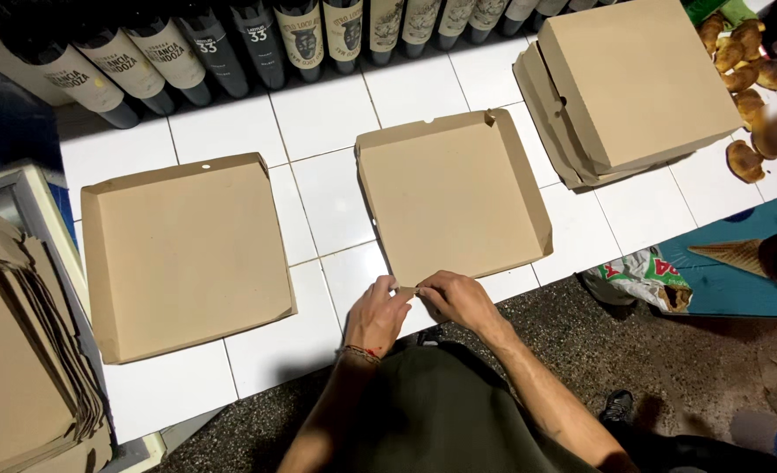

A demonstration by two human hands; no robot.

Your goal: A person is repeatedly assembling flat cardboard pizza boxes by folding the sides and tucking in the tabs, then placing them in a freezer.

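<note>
A shallow brown cardboard box tray (450, 188) lies on the white tiled counter (327, 197), its side walls folded up. My left hand (378, 314) and my right hand (458, 298) meet at the middle of its near edge, fingertips pinching the cardboard flap there. A thin red cord circles my left wrist. A second folded tray (182, 254) of the same cardboard lies to the left, untouched.
A stack of closed cardboard boxes (633, 83) sits at the back right. Dark wine bottles (257, 39) line the back wall. Flat cardboard blanks (21, 350) are piled at the left. Pastries (747, 79) and a crumpled bag (642, 276) lie at right.
</note>
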